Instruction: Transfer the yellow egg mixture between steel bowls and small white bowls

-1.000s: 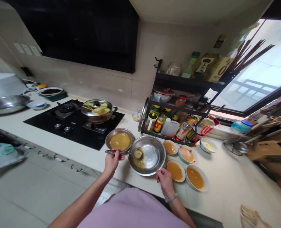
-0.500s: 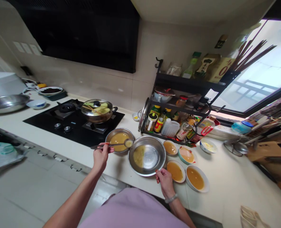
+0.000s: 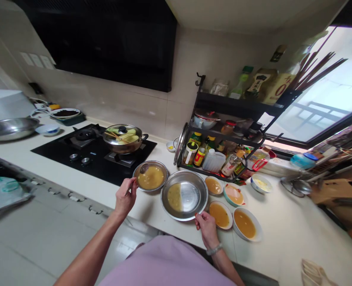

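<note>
A: Where is the ladle (image 3: pixel 144 168) sitting in relation to the hand using it?
B: Its head is resting beyond the fingertips of the left hand (image 3: pixel 126 198), ahead of them and a little to the right. It is occupying the far left part of the smaller metal bowl (image 3: pixel 166 174); whether it is dipping into the yellowish liquid or hovering just over it, one cannot tell.
A: And the condition of that hand?
B: The fingers are clamping together on the ladle's handle, just beside the bowl's near left rim. The hand itself is hiding much of the handle.
A: What is the right hand (image 3: pixel 206 226) doing?
B: It is staying well apart from the ladle. Its fingers are curling together at the near right rim of the larger metal bowl (image 3: pixel 193 194); whether they are gripping that rim, one cannot tell. Liquid is covering the left part of this bowl's floor, and bare metal is showing on the right.
A: Surroundings?
B: A small white bowl (image 3: pixel 231 220) of brownish liquid is standing just beside the right hand, with a large white bowl (image 3: pixel 258 233) to its right. Behind the left hand, a lidded pot (image 3: pixel 122 148) is standing on the black stove (image 3: pixel 59 149).
</note>
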The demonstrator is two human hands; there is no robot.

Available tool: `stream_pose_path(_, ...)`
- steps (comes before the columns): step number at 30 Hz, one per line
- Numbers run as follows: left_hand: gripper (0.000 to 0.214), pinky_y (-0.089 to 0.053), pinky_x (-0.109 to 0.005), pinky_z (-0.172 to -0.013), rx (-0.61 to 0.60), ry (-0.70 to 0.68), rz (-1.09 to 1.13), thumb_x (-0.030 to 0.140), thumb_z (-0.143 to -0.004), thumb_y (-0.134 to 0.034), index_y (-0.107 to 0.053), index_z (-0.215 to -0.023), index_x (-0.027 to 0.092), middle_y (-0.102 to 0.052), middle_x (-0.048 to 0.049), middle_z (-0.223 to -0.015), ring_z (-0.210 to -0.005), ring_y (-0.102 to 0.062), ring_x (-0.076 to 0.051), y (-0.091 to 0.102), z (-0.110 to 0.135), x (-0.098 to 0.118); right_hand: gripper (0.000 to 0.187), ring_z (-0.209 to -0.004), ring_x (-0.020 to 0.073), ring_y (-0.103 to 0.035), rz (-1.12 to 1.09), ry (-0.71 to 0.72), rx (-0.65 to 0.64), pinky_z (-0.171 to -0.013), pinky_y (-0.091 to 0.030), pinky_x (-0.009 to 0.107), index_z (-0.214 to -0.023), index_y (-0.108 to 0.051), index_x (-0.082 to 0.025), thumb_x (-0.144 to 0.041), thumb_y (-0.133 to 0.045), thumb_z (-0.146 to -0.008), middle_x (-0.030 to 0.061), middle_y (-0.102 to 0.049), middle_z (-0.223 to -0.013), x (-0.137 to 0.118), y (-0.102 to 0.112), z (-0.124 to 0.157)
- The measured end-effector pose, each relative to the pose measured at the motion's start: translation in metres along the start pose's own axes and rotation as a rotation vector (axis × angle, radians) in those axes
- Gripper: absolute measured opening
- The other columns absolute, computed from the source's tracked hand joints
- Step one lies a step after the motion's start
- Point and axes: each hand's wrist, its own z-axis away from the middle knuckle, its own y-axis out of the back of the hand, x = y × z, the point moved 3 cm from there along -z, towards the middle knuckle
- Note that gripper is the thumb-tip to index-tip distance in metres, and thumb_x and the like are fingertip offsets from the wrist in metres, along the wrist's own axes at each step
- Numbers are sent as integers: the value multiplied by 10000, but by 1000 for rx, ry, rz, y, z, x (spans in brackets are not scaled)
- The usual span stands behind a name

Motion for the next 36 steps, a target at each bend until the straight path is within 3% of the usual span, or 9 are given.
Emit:
stream_pose_path(3, 139, -542, -268, -655, 20, -78, -35, 218, -909, -482, -595, -977, 171, -631, -57, -844, -713, -666, -151, 0, 0, 8, 290, -395, 97, -409, -1, -3, -1, -410, -311, 227, -488, -508, -201, -400, -657, -637, -31, -498, -433, 1, 0, 0)
stream_pose_path(7, 134, -542, -263, -641, -7, -50, 64, 210, -907, -482, -582, -989, 177, -629, -44, -823, -697, -666, -149, -8, 5, 24, 284, -396, 95, -408, 4, 7, 2, -411, -311, 223, -489, -508, -199, -392, -649, -643, -31, -498, -433, 0, 0, 1)
stream_pose_path(15, 157, -555, -274, -625, -349, 131, 315, 282, -888, -482, -605, -947, 205, -632, -42, -790, -656, -655, -153, -49, 44, 49, 292, -394, 95, -403, -1, 3, 0, -408, -305, 223, -486, -496, -202, -397, -649, -641, -30, -493, -429, -5, -1, 2)
stream_pose_path(19, 181, -548, -281, -595, -425, 215, 382, 332, -873, -497, -624, -902, 207, -650, -41, -756, -617, -658, -163, -63, 53, 52, 289, -397, 96, -406, -4, -1, 0, -409, -308, 223, -489, -506, -200, -398, -655, -638, -30, -494, -430, -4, 0, 2)
stream_pose_path(22, 217, -543, -295, -556, -399, 399, 431, 385, -852, -523, -621, -866, 192, -665, -28, -634, -537, -667, -186, -66, 51, 47, 291, -399, 94, -404, -13, -2, 2, -410, -308, 221, -489, -506, -199, -397, -658, -637, -32, -493, -431, -2, 1, 1)
stream_pose_path(28, 260, -573, -357, -552, -232, 784, 627, 421, -785, -590, -566, -819, 164, -668, -42, -529, -512, -689, -242, -65, 40, 32, 305, -397, 94, -400, -18, -8, -1, -415, -308, 221, -488, -498, -200, -409, -659, -641, -34, -491, -430, -2, 1, 0)
stream_pose_path(36, 245, -577, -359, -549, -160, 806, 664, 381, -782, -610, -573, -861, 152, -683, -48, -553, -553, -706, -254, -58, 31, 26, 321, -394, 96, -403, 6, -6, 0, -412, -306, 224, -487, -493, -203, -425, -663, -644, -32, -492, -429, -2, 2, -3)
